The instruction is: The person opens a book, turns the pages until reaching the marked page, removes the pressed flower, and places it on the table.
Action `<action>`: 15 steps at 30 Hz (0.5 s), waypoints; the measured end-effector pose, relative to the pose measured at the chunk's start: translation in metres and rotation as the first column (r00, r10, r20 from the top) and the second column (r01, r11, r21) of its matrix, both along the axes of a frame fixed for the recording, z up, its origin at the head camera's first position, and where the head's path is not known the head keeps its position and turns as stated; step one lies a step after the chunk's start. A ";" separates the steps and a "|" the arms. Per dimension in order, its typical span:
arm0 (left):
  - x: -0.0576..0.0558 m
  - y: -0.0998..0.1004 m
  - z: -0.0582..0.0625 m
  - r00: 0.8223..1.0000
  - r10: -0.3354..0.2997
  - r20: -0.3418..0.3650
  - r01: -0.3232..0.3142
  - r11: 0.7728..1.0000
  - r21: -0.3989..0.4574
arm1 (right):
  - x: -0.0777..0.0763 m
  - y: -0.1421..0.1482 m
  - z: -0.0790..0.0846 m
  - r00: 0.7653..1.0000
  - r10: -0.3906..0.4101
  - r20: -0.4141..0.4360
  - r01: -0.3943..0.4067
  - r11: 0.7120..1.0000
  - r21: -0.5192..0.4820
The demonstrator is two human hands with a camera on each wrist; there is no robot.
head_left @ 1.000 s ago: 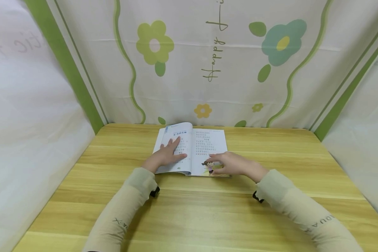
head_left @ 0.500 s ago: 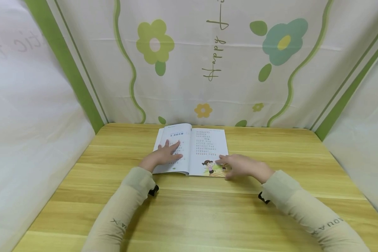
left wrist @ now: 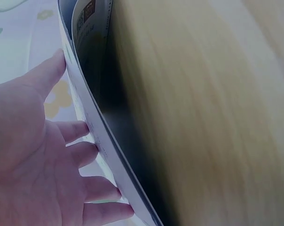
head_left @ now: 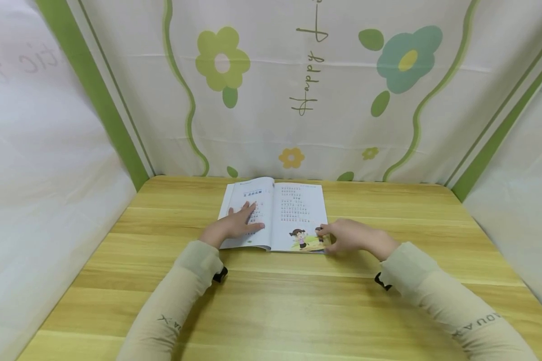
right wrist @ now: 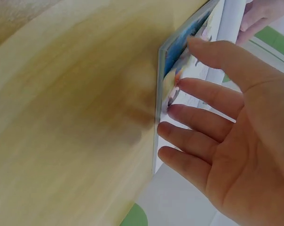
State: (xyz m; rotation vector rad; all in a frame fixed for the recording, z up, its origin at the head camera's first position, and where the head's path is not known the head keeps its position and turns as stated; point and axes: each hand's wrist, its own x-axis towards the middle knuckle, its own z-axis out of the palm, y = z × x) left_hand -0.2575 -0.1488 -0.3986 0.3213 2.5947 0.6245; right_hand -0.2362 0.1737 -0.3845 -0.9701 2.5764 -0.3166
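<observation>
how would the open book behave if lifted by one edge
The open book would likely flop: its left pages arch rather than lie flat. It seems unlikely to roll, lying broad on the wood-grain table. Being thin, it may be fairly light.

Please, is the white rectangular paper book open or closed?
Open: the book shows two facing printed pages, with the person's bare left hand touching one.

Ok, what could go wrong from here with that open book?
Two risks, as I judge it. The right hand is at the lower outer corner of the right page; a blue patch shows there, so the sheet may be lifted and could crease or tear. The left page bulges near the middle fold, with the left hand spread on it; if that hand eased off, pages might spring up.
</observation>
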 end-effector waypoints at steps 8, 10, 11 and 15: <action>0.000 0.000 -0.002 1.000 0.018 0.013 -0.017 1.000 -0.006 | -0.003 0.003 0.000 0.998 -0.023 -0.053 0.023 1.000 -0.008; 0.000 0.000 -0.003 1.000 0.017 0.016 -0.017 1.000 -0.006 | -0.004 0.004 -0.001 0.997 -0.044 -0.068 0.042 0.999 -0.027; -0.001 0.000 -0.003 1.000 0.017 0.016 -0.017 1.000 -0.006 | -0.004 0.004 -0.001 0.996 -0.062 -0.070 0.060 0.998 -0.034; -0.001 0.001 -0.003 1.000 0.015 0.016 -0.015 1.000 -0.005 | -0.005 0.006 -0.001 0.984 -0.125 -0.125 0.116 0.990 -0.074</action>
